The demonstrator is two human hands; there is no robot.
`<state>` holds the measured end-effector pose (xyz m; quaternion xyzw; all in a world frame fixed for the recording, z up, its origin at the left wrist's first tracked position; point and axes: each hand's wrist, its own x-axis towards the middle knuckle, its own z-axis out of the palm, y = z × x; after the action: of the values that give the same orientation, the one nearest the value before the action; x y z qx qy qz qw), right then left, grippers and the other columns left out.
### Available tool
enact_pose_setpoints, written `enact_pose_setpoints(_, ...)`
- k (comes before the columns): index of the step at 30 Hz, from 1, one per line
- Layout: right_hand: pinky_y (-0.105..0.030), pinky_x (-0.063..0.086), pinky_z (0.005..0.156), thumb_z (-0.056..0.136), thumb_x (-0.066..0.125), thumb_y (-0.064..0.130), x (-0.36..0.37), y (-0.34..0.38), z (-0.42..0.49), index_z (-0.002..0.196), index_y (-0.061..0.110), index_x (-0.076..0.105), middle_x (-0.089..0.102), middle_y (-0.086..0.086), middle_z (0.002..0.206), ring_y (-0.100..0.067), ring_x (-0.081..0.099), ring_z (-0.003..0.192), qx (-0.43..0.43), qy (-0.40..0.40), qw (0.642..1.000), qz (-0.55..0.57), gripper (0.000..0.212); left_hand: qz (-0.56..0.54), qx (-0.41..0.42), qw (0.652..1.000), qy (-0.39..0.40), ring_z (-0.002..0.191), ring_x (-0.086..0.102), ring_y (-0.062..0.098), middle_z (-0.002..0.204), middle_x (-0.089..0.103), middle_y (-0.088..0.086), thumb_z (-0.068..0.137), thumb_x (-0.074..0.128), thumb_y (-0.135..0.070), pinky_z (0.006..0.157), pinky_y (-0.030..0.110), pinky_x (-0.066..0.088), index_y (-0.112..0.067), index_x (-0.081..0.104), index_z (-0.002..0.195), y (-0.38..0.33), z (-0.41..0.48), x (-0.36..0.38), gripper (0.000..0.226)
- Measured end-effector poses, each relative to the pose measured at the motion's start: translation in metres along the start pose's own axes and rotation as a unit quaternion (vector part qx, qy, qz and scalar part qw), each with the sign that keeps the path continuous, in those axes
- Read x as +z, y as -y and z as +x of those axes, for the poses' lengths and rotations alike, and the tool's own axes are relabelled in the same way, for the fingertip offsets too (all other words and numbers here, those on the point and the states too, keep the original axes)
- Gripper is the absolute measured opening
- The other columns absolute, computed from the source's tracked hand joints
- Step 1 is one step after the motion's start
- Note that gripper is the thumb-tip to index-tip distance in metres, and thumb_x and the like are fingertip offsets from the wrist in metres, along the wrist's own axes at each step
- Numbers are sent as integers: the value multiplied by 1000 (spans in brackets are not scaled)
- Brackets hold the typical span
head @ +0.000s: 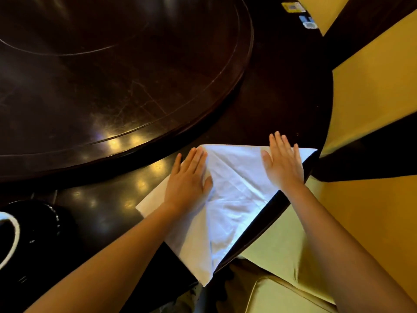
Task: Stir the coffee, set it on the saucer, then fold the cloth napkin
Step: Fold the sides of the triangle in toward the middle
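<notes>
A white cloth napkin lies on the dark wooden table near its right front edge, with a fold crease across it and one corner hanging over the edge. My left hand rests flat, palm down, on the napkin's left part. Flat on its upper right corner lies my right hand. At the far left edge a dark saucer carries a cup with a white rim; only part of it shows.
A large raised turntable covers the table's middle, just beyond the napkin. Yellow-cushioned chairs stand to the right and one below the table edge. Small cards lie at the far right top.
</notes>
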<state>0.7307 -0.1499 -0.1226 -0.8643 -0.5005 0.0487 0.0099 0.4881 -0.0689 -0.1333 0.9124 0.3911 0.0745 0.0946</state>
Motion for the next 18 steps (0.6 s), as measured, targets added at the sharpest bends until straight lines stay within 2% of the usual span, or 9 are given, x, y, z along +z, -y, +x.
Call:
enact_pose_setpoints(2,-43,0,119,98,14,45,-3,-21,3,149,14,9,7,-1,159,-15,2,146,38,1,999,4,60,20,2,1000,-10,138,31,21,148,36,6,88,32,-39,110,46,18,-8,37,140,0,-1,3,61)
enact_pose_setpoints(4,-43,-1,119,98,17,41,-7,-36,5,149,16,9,6,0,159,-14,1,145,61,9,998,18,57,31,5,999,-15,138,30,20,149,36,6,88,31,-40,110,47,18,-9,37,141,-1,-1,3,61)
enact_pose_setpoints(7,-46,10,116,97,27,28,-12,-42,7,144,14,26,23,-5,155,-22,18,142,68,-35,997,25,49,35,-1,999,-12,139,29,19,149,35,5,89,29,-42,112,48,20,-11,35,142,-1,-1,3,62)
enact_pose_setpoints(10,-50,28,101,91,38,21,-19,-41,7,126,4,46,46,-17,132,-36,38,121,103,-93,990,9,39,28,-2,1000,-3,140,27,19,151,32,5,89,26,-44,113,49,20,-12,33,143,-3,-1,0,64)
enact_pose_setpoints(15,-46,27,95,86,47,14,-34,-40,4,104,4,57,52,-20,115,-38,38,111,170,-74,982,42,23,36,1,999,4,142,21,19,153,27,6,89,21,-44,114,48,15,-11,27,145,-3,-1,-2,66)
enact_pose_setpoints(18,-45,32,90,82,50,12,-51,-14,-15,95,2,57,57,-20,105,-38,43,104,130,-138,979,75,18,36,-3,999,6,143,15,17,155,21,4,88,16,-46,115,47,9,-12,21,147,-3,-1,-1,68)
